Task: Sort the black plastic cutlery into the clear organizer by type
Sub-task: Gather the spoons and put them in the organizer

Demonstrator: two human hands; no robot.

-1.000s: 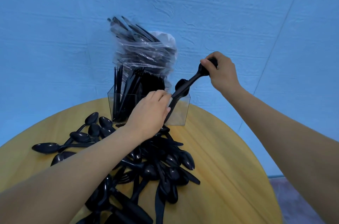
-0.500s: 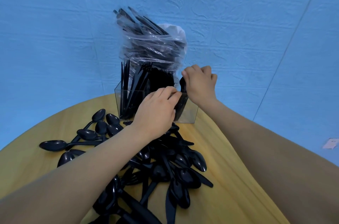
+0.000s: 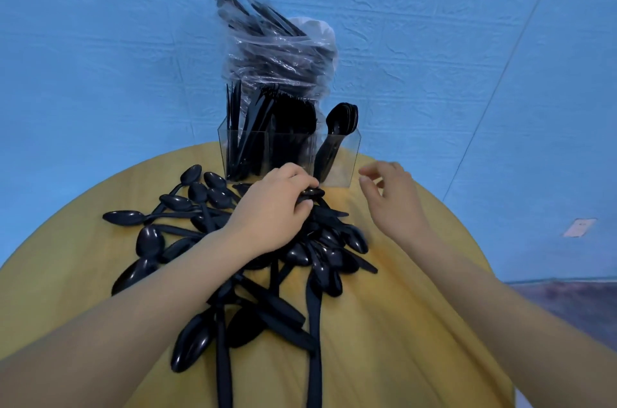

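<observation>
the left hand [image 3: 272,207] pinches a black plastic spoon [image 3: 312,192] atop the heap of loose black cutlery [image 3: 267,274] on the round yellow desk [image 3: 400,324]; the right hand [image 3: 392,200] hovers beside it, fingers loose, holding nothing. just behind stands the clear three-compartment organizer [image 3: 347,157], spoons in its right compartment.

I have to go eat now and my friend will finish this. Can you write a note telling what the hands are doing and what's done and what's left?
Left hand: grips a black piece at the top of the pile.
Right hand: open, holding nothing, beside the clear organizer.
Done: spoons stand in the organizer's right compartment; the left and middle compartments are packed with cutlery too.
Left: many spoons and other pieces lie loose on the yellow table. A wrapped bundle stands behind the organizer.
</observation>
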